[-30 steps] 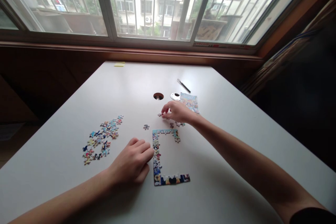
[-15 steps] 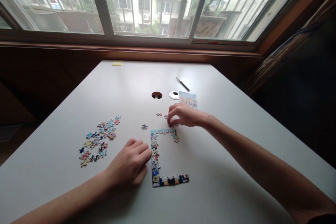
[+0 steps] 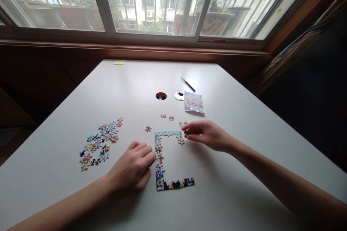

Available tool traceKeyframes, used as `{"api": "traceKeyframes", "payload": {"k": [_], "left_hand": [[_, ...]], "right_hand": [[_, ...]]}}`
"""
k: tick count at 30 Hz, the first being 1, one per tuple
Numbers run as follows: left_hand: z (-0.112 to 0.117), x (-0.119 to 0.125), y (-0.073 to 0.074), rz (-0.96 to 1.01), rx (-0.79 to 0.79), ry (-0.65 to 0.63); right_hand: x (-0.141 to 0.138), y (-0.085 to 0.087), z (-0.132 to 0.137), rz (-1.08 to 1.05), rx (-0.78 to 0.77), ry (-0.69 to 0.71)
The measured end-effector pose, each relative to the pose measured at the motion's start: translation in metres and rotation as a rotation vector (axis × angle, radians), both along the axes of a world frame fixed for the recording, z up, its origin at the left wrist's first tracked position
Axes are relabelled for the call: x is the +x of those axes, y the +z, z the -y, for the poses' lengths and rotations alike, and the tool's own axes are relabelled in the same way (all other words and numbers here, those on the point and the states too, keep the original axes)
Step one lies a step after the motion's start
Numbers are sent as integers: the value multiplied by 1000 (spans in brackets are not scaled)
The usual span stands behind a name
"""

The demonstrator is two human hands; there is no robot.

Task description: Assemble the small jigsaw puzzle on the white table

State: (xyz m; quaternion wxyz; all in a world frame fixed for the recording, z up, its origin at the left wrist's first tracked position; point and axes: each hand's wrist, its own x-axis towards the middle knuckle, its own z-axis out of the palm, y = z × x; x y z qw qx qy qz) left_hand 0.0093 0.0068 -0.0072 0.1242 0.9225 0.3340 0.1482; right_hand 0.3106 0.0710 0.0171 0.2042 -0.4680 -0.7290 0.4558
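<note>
A partly joined jigsaw puzzle border [image 3: 159,158] lies on the white table, with a left side, a top strip and a bottom strip. My right hand [image 3: 207,135] pinches a small dark puzzle piece [image 3: 185,133] between thumb and fingers, just right of the border's top right end. Resting in a loose fist, my left hand [image 3: 132,166] is against or right beside the border's left edge; its fingertips are curled under and hidden. Loose pieces [image 3: 171,118] lie above the border, one [image 3: 148,129] at its upper left and a few partly behind my right fingers.
A pile of loose puzzle pieces [image 3: 97,144] spreads over the table's left side. Farther back are a printed picture sheet [image 3: 194,102], a pen [image 3: 188,84], a round cable hole [image 3: 161,96], its metal cover [image 3: 179,96] and a yellow sticky note [image 3: 119,62]. A barred window stands behind.
My right hand has moved toward me and slightly right, carrying a puzzle piece from the loose ones to the border's top right end. My left hand stays in place. The view has shifted slightly.
</note>
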Motion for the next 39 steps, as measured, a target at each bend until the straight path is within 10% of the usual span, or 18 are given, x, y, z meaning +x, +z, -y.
{"api": "traceKeyframes", "payload": {"k": [8,39], "left_hand": [[0,1,3,-17,-5,-6],[0,2,6,-22,-20,-10]], "right_hand": [[9,-8,34,185,258,119],[-1,-5,50,260,313,101]]}}
